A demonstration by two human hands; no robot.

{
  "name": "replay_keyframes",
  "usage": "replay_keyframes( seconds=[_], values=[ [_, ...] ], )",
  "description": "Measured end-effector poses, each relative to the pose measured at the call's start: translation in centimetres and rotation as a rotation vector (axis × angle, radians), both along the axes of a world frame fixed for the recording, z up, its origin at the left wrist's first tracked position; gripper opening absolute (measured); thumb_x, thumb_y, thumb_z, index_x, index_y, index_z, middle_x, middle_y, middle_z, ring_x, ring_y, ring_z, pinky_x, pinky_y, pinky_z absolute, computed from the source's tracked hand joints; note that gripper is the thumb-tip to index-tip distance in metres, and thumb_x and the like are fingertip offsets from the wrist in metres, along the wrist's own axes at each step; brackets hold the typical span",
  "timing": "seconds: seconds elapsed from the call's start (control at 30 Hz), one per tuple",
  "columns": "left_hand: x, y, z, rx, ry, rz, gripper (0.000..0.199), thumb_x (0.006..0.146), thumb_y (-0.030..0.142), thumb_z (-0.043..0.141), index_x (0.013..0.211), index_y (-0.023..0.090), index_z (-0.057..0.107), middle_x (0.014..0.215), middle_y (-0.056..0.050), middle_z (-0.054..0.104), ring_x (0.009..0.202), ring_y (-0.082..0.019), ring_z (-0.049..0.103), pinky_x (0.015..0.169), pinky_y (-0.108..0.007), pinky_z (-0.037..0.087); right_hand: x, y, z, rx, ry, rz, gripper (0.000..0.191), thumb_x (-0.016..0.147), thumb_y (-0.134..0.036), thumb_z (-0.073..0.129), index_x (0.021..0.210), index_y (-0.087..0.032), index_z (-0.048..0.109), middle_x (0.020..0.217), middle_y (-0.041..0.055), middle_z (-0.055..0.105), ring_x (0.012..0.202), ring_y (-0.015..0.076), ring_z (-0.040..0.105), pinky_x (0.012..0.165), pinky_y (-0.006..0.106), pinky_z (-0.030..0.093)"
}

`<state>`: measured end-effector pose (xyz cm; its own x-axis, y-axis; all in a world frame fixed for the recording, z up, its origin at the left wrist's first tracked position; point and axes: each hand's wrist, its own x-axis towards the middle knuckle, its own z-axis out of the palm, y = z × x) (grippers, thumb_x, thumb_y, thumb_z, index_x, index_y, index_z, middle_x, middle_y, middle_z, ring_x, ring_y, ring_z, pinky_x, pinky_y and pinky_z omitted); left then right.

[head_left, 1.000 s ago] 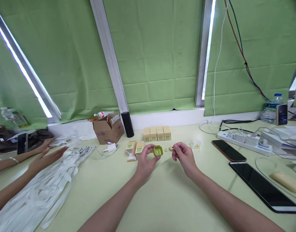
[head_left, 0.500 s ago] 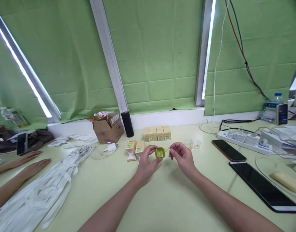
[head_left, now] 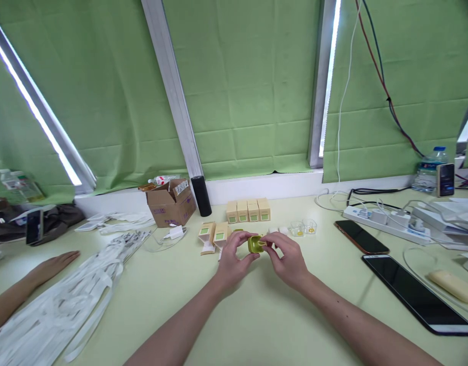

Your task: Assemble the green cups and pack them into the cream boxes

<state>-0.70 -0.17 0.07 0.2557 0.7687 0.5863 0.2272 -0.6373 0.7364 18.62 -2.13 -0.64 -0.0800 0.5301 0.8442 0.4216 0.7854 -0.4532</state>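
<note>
My left hand [head_left: 233, 260] is closed around a small olive-green square case [head_left: 252, 246], its hollow side facing me. Between the fingertips of my right hand [head_left: 290, 255] is a small pale-yellow piece [head_left: 262, 243], which reaches the case's opening; whether it touches the inside I cannot tell. Just left of the case stand two opened cardboard boxes [head_left: 221, 235] with green labels. Behind my right hand sit small white pieces [head_left: 283, 230] and two clear little containers [head_left: 297, 229] with yellow bits in them. A bit of another green item [head_left: 237, 230] shows behind my left fingers.
Several small cardboard boxes [head_left: 248, 211] stand in a row behind. Left are a brown carton [head_left: 171, 206], a black cylinder [head_left: 201, 196], white straps [head_left: 85, 284] and another person's hand [head_left: 58, 265]. Right lie a phone [head_left: 361, 237], a tablet-like device [head_left: 417, 295] and a power strip [head_left: 386, 224].
My right hand has moved left, bringing the yellow piece from beside the case to its opening. The case has tilted. One of the other person's two hands has left the view.
</note>
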Motion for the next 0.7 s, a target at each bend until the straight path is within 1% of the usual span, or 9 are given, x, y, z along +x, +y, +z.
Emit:
replay_keyframes(
  seconds=[0.07,0.13,0.2,0.3,0.47,0.7],
  values=[
    [0.06,-0.18,0.1,0.019,0.014,-0.008,0.041,0.079,0.017,0.081,0.118,0.025,0.068,0.122,-0.008,0.067,0.121,-0.027,0.063,0.109,-0.048,0.052,0.02,-0.05,0.02,0.086,-0.09,-0.063,0.02,0.098,-0.013,0.055,0.108,-0.023,0.069,0.095,0.0085,0.071,0.081,0.021,0.065,0.069,0.034,0.053],
    [0.12,-0.34,0.19,0.036,0.027,-0.018,0.04,0.08,0.017,0.08,0.117,0.025,0.069,0.121,-0.009,0.066,0.121,-0.027,0.062,0.108,-0.048,0.053,0.02,-0.12,0.03,0.144,-0.162,-0.142,0.02,0.098,-0.013,0.055,0.107,-0.022,0.071,0.093,0.0087,0.067,0.079,0.0203,0.062,0.066,0.033,0.049],
    [0.17,-0.44,0.24,0.054,0.034,-0.019,0.039,0.081,0.017,0.079,0.118,0.026,0.069,0.12,-0.009,0.066,0.12,-0.026,0.062,0.107,-0.048,0.054,0.0,-0.19,0.04,0.184,-0.208,-0.205,0.02,0.097,-0.013,0.055,0.105,-0.021,0.071,0.09,0.0078,0.064,0.075,0.019,0.057,0.063,0.031,0.045],
    [0.23,-0.53,0.29,0.085,0.045,-0.023,0.039,0.081,0.017,0.08,0.118,0.026,0.07,0.119,-0.009,0.066,0.118,-0.026,0.062,0.106,-0.047,0.055,-0.04,-0.25,0.09,0.231,-0.246,-0.26,0.02,0.097,-0.012,0.054,0.103,-0.02,0.071,0.085,0.006,0.06,0.072,0.0179,0.052,0.062,0.031,0.039],
    [0.29,-0.65,0.37,0.121,0.054,-0.038,0.039,0.082,0.019,0.08,0.119,0.026,0.07,0.117,-0.009,0.066,0.118,-0.026,0.062,0.105,-0.047,0.056,-0.03,-0.18,0.1,0.258,-0.276,-0.285,0.019,0.097,-0.01,0.054,0.1,-0.02,0.07,0.081,0.0048,0.058,0.071,0.0181,0.047,0.064,0.032,0.035],
    [0.17,-0.44,0.09,0.158,0.071,-0.032,0.039,0.083,0.023,0.082,0.12,0.026,0.07,0.117,-0.01,0.067,0.118,-0.028,0.062,0.103,-0.047,0.057,0.07,-0.1,0.24,0.287,-0.296,-0.293,0.017,0.096,-0.009,0.055,0.097,-0.02,0.068,0.078,0.0037,0.057,0.07,0.0182,0.046,0.064,0.033,0.033]
  ],
)
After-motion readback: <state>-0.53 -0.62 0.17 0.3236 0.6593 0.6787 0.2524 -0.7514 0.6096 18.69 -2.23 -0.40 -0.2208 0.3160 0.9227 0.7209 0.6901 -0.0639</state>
